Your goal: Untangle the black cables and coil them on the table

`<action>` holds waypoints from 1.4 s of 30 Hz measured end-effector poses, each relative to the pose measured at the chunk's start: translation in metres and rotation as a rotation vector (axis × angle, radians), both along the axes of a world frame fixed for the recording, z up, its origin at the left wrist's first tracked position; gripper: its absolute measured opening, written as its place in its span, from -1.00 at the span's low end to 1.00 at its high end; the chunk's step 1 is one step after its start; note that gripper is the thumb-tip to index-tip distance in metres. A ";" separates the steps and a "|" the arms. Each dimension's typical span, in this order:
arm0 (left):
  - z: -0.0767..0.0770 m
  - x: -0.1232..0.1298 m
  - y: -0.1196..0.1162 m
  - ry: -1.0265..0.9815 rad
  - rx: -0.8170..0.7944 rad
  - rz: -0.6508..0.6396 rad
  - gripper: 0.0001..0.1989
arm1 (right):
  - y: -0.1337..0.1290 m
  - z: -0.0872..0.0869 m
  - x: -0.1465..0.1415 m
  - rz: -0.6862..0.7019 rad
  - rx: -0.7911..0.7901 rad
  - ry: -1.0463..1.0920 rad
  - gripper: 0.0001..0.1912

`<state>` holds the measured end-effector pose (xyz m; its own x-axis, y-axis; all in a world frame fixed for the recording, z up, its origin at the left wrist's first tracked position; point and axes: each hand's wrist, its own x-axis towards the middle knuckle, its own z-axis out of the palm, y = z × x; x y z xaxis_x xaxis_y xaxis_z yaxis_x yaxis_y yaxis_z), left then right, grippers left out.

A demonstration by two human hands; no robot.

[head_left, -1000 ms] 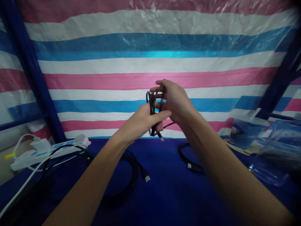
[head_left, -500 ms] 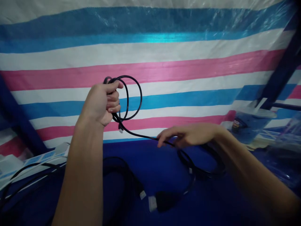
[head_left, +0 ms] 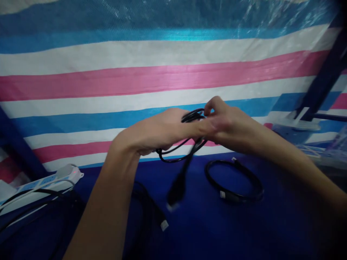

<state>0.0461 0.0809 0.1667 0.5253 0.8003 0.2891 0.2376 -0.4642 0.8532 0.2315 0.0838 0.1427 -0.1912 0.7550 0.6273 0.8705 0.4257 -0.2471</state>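
Note:
My left hand [head_left: 168, 128] is closed around a looped black cable [head_left: 173, 159], raised above the blue surface. Right against it, my right hand [head_left: 225, 121] has its fingers bent onto the same coils. The two hands touch and hide part of the loops. From the bundle hangs the cable's dark plug [head_left: 176, 189], blurred, with a pale tip. Below my right hand a coiled black cable [head_left: 260, 189] with light connectors lies on the surface. Another black cable [head_left: 155, 207] with a silver connector lies below my left wrist.
A white power strip [head_left: 58, 182] with cords sits at the left. A lidded cup [head_left: 295, 124] with a straw stands at the right, near clear plastic. Behind hangs a striped tarp [head_left: 162, 83] between dark blue posts [head_left: 322, 79].
My left hand has moved right and turned inward; my right hand has risen to meet it. The loose cable end and its plug have lifted off the surface and now hang from the bundle.

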 end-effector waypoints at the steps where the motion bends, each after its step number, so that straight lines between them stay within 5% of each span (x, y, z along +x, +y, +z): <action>1: -0.001 0.007 -0.005 0.041 0.030 -0.027 -0.78 | -0.001 0.000 -0.002 -0.090 0.098 -0.014 -0.58; 3: -0.002 0.018 -0.011 0.110 0.085 -0.099 -0.83 | -0.004 0.001 0.000 -0.183 0.261 -0.029 -0.56; 5: -0.002 0.023 -0.013 0.152 0.126 -0.167 -0.87 | -0.004 0.004 0.006 -0.061 0.284 0.000 -0.68; 8: -0.008 0.023 -0.002 0.074 0.221 -0.184 -0.91 | 0.001 0.003 0.018 0.282 0.036 0.249 -0.92; 14: -0.041 0.020 0.047 -0.470 0.285 -0.020 -0.82 | 0.036 -0.034 0.021 0.626 -0.387 0.822 -0.80; 18: -0.048 0.022 0.057 -0.456 0.273 0.083 -0.83 | 0.037 -0.035 0.005 0.464 -0.189 0.938 -0.81; 21: -0.039 0.021 0.047 -0.222 0.445 0.198 -0.74 | 0.015 -0.014 -0.003 0.182 0.001 0.500 -0.83; 24: -0.032 0.017 0.035 -0.062 0.339 -0.012 -0.91 | -0.007 0.005 -0.001 0.019 0.015 0.077 -0.75; 27: -0.029 0.014 0.030 -0.126 0.104 -0.212 -0.90 | -0.013 0.011 0.011 0.148 -0.125 0.068 -0.83; 30: -0.030 0.013 0.032 -0.395 0.129 -0.201 -0.88 | -0.007 0.006 0.023 0.437 -0.393 0.378 -0.74; 33: -0.032 0.012 0.038 -0.492 0.147 -0.184 -0.86 | 0.002 -0.003 0.025 0.570 -0.504 0.649 -0.76; 36: -0.034 0.011 0.043 -0.277 0.211 -0.070 -0.71 | 0.005 -0.007 0.017 0.543 -0.402 0.816 -0.82; 38: -0.036 0.011 0.045 -0.145 0.407 0.111 -0.66 | 0.003 -0.006 0.012 0.511 -0.356 0.853 -0.84; 40: -0.039 0.014 0.045 -0.157 0.619 0.262 -0.70 | 0.000 -0.005 0.010 0.501 -0.405 0.823 -0.84; 42: -0.041 0.018 0.045 -0.235 0.691 0.283 -0.73 | -0.002 -0.003 0.012 0.481 -0.480 0.767 -0.84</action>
<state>0.0641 0.1254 0.1253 0.1914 0.4925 0.8490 0.2745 -0.8574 0.4354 0.2433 0.0818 0.1393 -0.2147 0.9080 0.3599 0.1696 0.3976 -0.9018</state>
